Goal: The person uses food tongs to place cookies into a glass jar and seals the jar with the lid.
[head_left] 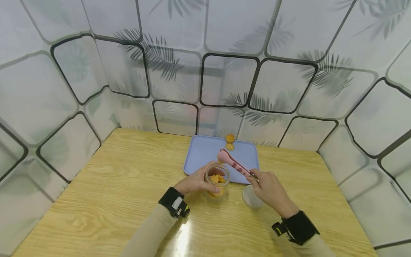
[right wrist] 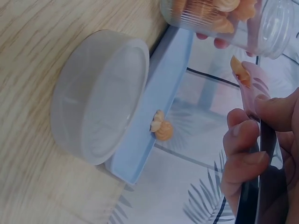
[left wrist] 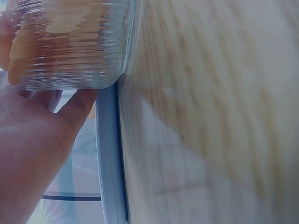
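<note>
My left hand (head_left: 196,182) grips a clear glass jar (head_left: 214,196) that stands on the table, its mouth uncovered. Ribbed orange-yellow cookies (left wrist: 60,42) are stacked inside. In my right hand (head_left: 271,189) is a pair of pink tongs (head_left: 236,164) with a dark handle; thumb and fingers are curled round it. The tong tips are above the tray's near part, beside the jar's mouth. Between them, the right wrist view shows a single cookie (right wrist: 240,71). My left fingertips behind the jar are partly hidden in the head view.
Behind the jar lies a light blue tray (head_left: 200,153). Two cookies (head_left: 229,139) sit near its far edge. A round whitish lid (right wrist: 100,98) rests on the wooden table (head_left: 128,171) below my right hand. Patterned fabric (head_left: 179,78) encloses the table's back and sides.
</note>
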